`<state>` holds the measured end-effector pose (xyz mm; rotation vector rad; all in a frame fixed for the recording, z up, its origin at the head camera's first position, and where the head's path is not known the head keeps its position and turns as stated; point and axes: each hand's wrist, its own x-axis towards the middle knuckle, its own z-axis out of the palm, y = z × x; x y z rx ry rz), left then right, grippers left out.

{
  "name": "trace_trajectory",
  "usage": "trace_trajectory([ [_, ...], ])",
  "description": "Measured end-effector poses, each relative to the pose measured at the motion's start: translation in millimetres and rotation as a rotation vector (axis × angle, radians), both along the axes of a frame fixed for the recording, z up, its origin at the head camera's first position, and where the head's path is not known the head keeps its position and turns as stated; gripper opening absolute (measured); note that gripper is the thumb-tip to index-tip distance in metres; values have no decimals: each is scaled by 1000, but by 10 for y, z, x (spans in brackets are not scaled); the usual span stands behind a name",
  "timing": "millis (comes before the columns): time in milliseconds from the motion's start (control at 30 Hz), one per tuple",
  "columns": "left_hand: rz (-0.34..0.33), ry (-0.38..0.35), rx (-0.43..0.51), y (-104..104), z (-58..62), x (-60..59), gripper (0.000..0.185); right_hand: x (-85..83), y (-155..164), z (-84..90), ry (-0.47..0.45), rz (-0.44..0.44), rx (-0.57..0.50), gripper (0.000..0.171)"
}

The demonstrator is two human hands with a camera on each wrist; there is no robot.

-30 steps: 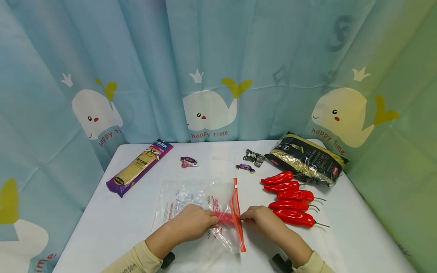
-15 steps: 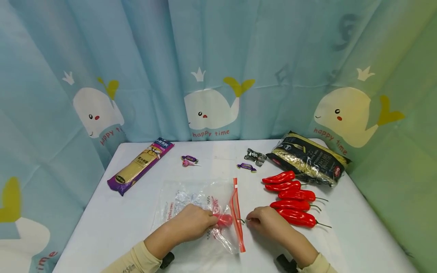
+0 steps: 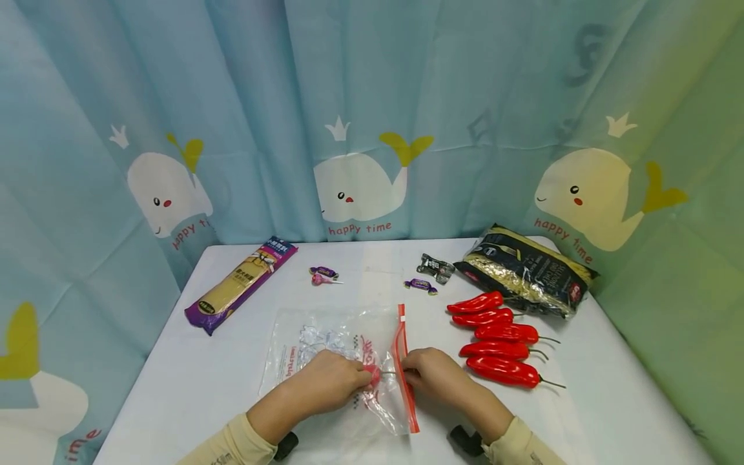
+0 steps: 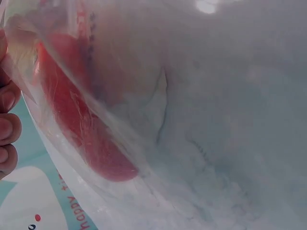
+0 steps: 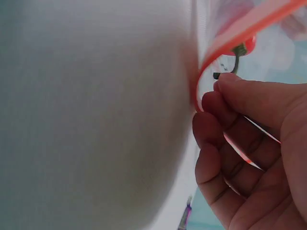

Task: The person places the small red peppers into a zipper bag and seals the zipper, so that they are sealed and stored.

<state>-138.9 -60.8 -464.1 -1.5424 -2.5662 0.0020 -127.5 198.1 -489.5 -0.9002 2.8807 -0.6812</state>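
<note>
A clear zip bag (image 3: 325,345) with a red zipper strip (image 3: 402,361) lies flat on the white table (image 3: 174,381). One red pepper (image 3: 372,376) is inside it, its thin stem pointing toward the bag's mouth. My left hand (image 3: 361,380) lies on the bag and grips the pepper through the plastic; in the left wrist view the pepper (image 4: 76,124) shows behind the film beside my fingers (image 4: 7,129). My right hand (image 3: 410,374) has its fingers curled at the bag's mouth, pinching the red strip (image 5: 230,48) next to the stem (image 5: 235,61).
Several more red peppers (image 3: 500,349) lie in a row right of the bag. A dark pasta bag (image 3: 526,271) sits at the back right, a purple spaghetti packet (image 3: 241,284) at the back left. Wrapped sweets (image 3: 321,272) and a silver wrapper (image 3: 433,267) lie behind.
The pepper has slid left, deeper into the bag. My right hand let go of the stem, then moved left to the bag's red mouth. The left hand stayed on the bag.
</note>
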Motion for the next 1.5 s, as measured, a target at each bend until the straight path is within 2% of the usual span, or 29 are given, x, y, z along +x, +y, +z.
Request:
trace_trajectory([
  [167,0,-13,6,8,-25,-1,16,16,49,-10,-11,-6,-29,5],
  [300,-1,-31,14,2,-39,-13,17,92,264,61,48,-43,-47,10],
  [433,-3,-44,15,-8,-45,-27,19,207,567,193,141,-155,22,17],
  [500,-9,-45,17,-13,-44,-32,19,272,728,254,158,-227,67,20],
  [600,-20,-33,24,-21,-36,-33,21,379,959,325,146,-331,133,24],
  [733,-26,-23,23,-26,-31,-33,22,497,1215,334,109,-397,207,33],
  [933,-14,-36,7,-17,-36,-32,20,574,1396,241,109,-409,230,44],
  [1167,-8,-43,9,-16,-25,-23,18,562,1368,189,-63,-401,292,48],
  [1367,-7,-33,-2,-7,-25,-20,18,555,1177,247,-90,-359,185,52],
  [1500,-12,-30,-1,-3,-33,-13,19,514,976,281,-117,-299,128,50],
])
